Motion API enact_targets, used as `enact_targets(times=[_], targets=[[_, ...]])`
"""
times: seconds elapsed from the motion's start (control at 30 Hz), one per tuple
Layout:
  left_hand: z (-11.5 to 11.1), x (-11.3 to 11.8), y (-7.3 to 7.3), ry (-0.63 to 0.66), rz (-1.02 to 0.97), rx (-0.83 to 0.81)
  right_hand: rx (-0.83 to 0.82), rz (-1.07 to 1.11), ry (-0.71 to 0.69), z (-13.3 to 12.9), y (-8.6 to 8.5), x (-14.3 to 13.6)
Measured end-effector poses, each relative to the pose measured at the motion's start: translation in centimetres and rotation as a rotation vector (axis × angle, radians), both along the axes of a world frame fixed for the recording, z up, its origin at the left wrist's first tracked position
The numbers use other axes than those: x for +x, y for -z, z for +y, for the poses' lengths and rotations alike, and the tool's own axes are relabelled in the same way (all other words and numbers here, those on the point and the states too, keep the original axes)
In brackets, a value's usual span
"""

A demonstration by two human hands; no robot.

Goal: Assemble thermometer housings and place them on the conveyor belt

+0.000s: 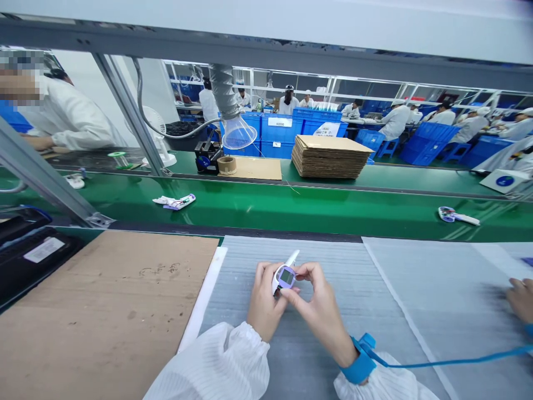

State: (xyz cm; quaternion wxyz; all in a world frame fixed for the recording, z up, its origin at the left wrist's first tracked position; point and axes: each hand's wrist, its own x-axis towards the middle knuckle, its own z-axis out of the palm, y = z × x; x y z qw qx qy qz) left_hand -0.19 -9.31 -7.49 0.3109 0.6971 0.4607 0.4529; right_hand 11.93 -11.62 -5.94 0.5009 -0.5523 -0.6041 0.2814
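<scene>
A white and purple infrared thermometer with a small grey screen is held over the foam-covered bench, its narrow white end pointing up and away. My left hand wraps around its body from the left. From the right, my right hand pinches the purple rim around the screen between thumb and fingers. Part of the thermometer is hidden behind my fingers. A blue wrist strap with a cord circles my right wrist.
Beyond the bench runs a green conveyor belt carrying opened thermometers. Stacked cardboard, a tape roll and a fume hose are behind it. A cardboard sheet lies left. At right is another person's hand.
</scene>
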Motion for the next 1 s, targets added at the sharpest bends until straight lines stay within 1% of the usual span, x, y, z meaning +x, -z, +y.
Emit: enact_targets(times=[0.27,0.43,0.57,0.67,0.83,0.93,1.0], targets=[[0.06,-0.12,0.13,-0.017,0.057,0.012,-0.047,-0.067,-0.032,0.27,-0.04,0.30],[-0.14,-0.01,0.37,-0.033,0.058,0.059,-0.053,-0.028,-0.018,0.24,-0.30,0.16],[-0.21,0.03,0.47,-0.036,0.089,0.071,-0.052,-0.039,-0.014,0.15,-0.44,0.03],[-0.28,0.02,0.52,-0.027,0.111,0.065,-0.055,-0.058,-0.002,0.10,-0.43,0.04],[-0.27,-0.02,0.55,-0.007,0.130,0.073,-0.045,-0.059,-0.042,0.09,-0.35,0.03],[-0.21,-0.08,0.38,0.009,0.139,0.079,-0.006,-0.071,-0.015,-0.01,-0.37,-0.19],[-0.23,-0.16,0.16,0.052,0.129,0.092,0.024,-0.109,0.008,-0.05,-0.49,-0.06]])
